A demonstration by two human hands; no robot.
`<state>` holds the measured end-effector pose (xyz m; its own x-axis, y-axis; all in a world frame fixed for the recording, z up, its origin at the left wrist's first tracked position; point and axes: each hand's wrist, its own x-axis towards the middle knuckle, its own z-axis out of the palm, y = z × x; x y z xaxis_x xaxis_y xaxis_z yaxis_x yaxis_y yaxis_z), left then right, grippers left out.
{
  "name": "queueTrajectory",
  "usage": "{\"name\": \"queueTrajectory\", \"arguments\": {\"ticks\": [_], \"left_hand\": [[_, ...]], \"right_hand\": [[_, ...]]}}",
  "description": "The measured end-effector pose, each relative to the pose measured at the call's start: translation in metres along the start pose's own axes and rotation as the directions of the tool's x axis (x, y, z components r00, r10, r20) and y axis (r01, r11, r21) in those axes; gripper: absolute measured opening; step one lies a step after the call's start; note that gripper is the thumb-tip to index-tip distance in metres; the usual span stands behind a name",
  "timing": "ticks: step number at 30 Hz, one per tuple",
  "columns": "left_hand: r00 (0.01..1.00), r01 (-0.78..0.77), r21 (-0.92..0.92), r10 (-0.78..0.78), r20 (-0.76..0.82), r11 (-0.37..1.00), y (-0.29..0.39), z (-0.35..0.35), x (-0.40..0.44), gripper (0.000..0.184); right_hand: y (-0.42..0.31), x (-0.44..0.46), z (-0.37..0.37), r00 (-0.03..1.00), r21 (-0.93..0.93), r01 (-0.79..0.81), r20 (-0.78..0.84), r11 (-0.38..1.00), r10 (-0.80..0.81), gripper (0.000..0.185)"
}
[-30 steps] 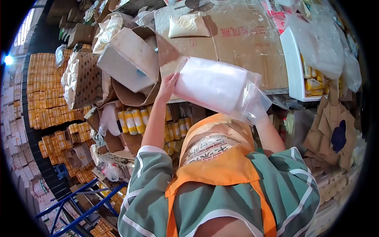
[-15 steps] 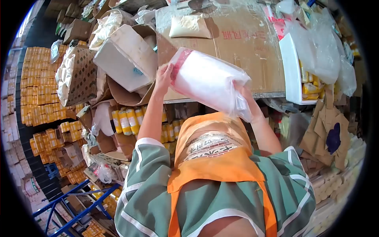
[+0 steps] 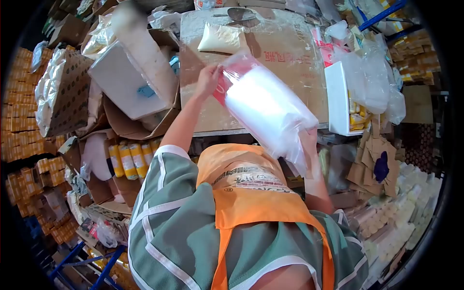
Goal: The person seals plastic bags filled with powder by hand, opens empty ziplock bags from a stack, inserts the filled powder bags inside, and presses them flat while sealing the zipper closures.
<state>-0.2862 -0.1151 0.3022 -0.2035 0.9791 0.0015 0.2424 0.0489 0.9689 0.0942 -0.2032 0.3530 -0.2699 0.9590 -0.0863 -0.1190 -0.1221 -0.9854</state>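
Note:
A clear plastic bag (image 3: pixel 268 101) with a pink-red band near one end is held up in front of my apron, over the near edge of the cardboard-covered table. Bright white material shows through its film; I cannot tell whether it is powder or stacked film. My left hand (image 3: pixel 208 82) is closed on the banded end, at its upper left corner. At the lower right, my right hand (image 3: pixel 308 145) grips the crumpled other end, its fingers partly hidden by film. Farther back on the cardboard (image 3: pixel 290 87) lies a filled pouch of pale powder (image 3: pixel 221 38).
A metal scoop (image 3: pixel 240 14) lies at the table's far edge. Left stands a tilted white foam box (image 3: pixel 123 79) in a cardboard carton. On the right, another foam box (image 3: pixel 340 99) holds yellow packs beneath plastic film. Yellow packs (image 3: pixel 128 159) stand below the table's left side.
The bag has turned steeper, its right end dropping nearer my body together with my right hand. My left hand still holds the banded end. The whole view has shifted slightly.

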Motion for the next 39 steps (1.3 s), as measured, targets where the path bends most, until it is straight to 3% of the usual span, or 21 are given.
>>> {"name": "queueTrajectory", "arguments": {"ticks": [3, 6, 8, 9, 12, 14, 15, 20, 22, 24, 25, 26, 27, 28, 29, 31, 33, 35, 36, 37, 39], "left_hand": [[0.954, 0.126, -0.322, -0.204, -0.221, 0.938, -0.007, -0.042, 0.026, 0.029], [0.931, -0.044, -0.258, -0.054, -0.361, 0.965, -0.057, -0.078, 0.045, 0.032], [0.915, 0.232, -0.234, -0.294, -0.276, 0.944, -0.061, -0.09, 0.028, 0.033], [0.939, 0.125, -0.134, -0.161, -0.303, 0.983, -0.113, -0.093, 0.032, 0.033], [0.842, 0.433, -0.327, -0.506, -0.185, 0.84, -0.109, -0.074, -0.014, 0.03], [0.892, 0.305, -0.185, -0.348, -0.288, 0.934, -0.185, -0.051, -0.033, 0.03], [0.829, 0.477, -0.182, -0.509, -0.233, 0.86, -0.228, -0.042, -0.041, 0.03], [0.694, 0.693, -0.179, -0.713, -0.098, 0.699, -0.258, 0.003, -0.08, 0.026], [0.546, 0.808, 0.219, -0.556, -0.627, 0.546, -0.302, 0.02, -0.089, 0.039], [0.404, 0.875, 0.238, -0.365, -0.839, 0.422, -0.193, 0.048, -0.073, 0.042], [0.673, 0.527, 0.213, -0.251, -0.696, 0.823, -0.208, 0.068, -0.08, 0.041], [0.777, 0.582, -0.011, -0.56, -0.287, 0.813, -0.091, 0.062, -0.075, 0.036], [0.91, 0.321, -0.384, -0.394, -0.129, 0.866, -0.108, 0.106, -0.081, 0.039], [0.916, 0.367, -0.727, -0.362, 0.174, 0.581, -0.043, 0.118, -0.087, 0.04], [0.904, 0.428, -0.801, -0.182, 0.388, 0.42, 0.01, 0.127, -0.091, 0.046], [0.861, 0.493, -0.86, 0.065, 0.504, 0.132, 0.094, 0.132, -0.107, 0.052], [0.885, 0.435, -0.898, 0.154, 0.439, 0.063, 0.142, 0.126, -0.107, 0.049], [0.906, 0.412, -0.867, -0.027, 0.422, 0.278, 0.167, 0.12, -0.106, 0.045], [0.924, 0.383, -0.884, -0.088, 0.373, 0.267, 0.182, 0.111, -0.108, 0.048], [0.928, 0.371, -0.887, -0.076, 0.365, 0.275, 0.186, 0.104, -0.108, 0.048], [0.901, 0.431, -0.866, -0.079, 0.426, 0.254, 0.187, 0.087, -0.108, 0.054]], "right_hand": [[-0.082, -0.013, 0.053, 0.942, 0.131, -0.136, -0.29, 0.982, 0.169, 0.034], [-0.092, -0.029, 0.031, 0.914, 0.206, -0.079, -0.375, 0.975, 0.153, 0.041], [-0.094, -0.036, 0.012, 0.878, 0.204, -0.063, -0.454, 0.977, 0.152, 0.043], [-0.108, -0.039, 0.014, 0.878, 0.274, -0.072, -0.439, 0.959, 0.191, 0.044], [-0.144, -0.042, 0.028, 0.847, 0.365, -0.055, -0.476, 0.929, 0.237, 0.047], [-0.156, -0.037, 0.041, 0.822, 0.359, -0.008, -0.53, 0.933, 0.21, 0.052], [-0.163, -0.035, 0.052, 0.816, 0.339, -0.006, -0.542, 0.941, 0.2, 0.052], [-0.172, -0.026, 0.052, 0.797, 0.377, -0.012, -0.556, 0.926, 0.237, 0.057], [-0.174, -0.028, 0.055, 0.804, 0.326, -0.022, -0.556, 0.945, 0.21, 0.057], [-0.174, -0.027, 0.061, 0.815, 0.257, -0.044, -0.549, 0.965, 0.183, 0.057], [-0.174, -0.026, 0.065, 0.825, 0.199, -0.051, -0.543, 0.979, 0.154, 0.057], [-0.173, -0.026, 0.068, 0.835, 0.127, -0.055, -0.538, 0.99, 0.115, 0.057], [-0.173, -0.025, 0.072, 0.849, 0.026, -0.056, -0.525, 0.998, 0.061, 0.057], [-0.173, -0.025, 0.077, 0.864, -0.099, -0.061, -0.504, 0.993, 0.003, 0.057], [-0.173, -0.026, 0.081, 0.881, -0.226, -0.059, -0.469, 0.972, -0.056, 0.057], [-0.171, -0.024, 0.091, 0.927, -0.539, -0.013, -0.323, 0.842, -0.192, 0.057], [-0.165, -0.021, 0.099, 0.942, -0.779, 0.089, -0.136, 0.62, -0.306, 0.057], [-0.151, -0.019, 0.093, 0.944, -0.618, 0.046, -0.23, 0.785, -0.237, 0.057], [-0.145, -0.017, 0.086, 0.891, -0.03, -0.119, -0.444, 0.992, 0.093, 0.059], [-0.132, -0.017, 0.072, 0.896, -0.03, -0.103, -0.437, 0.994, 0.08, 0.059], [-0.103, -0.018, 0.046, 0.96, 0.459, -0.17, -0.122, 0.872, 0.251, 0.062]]}}
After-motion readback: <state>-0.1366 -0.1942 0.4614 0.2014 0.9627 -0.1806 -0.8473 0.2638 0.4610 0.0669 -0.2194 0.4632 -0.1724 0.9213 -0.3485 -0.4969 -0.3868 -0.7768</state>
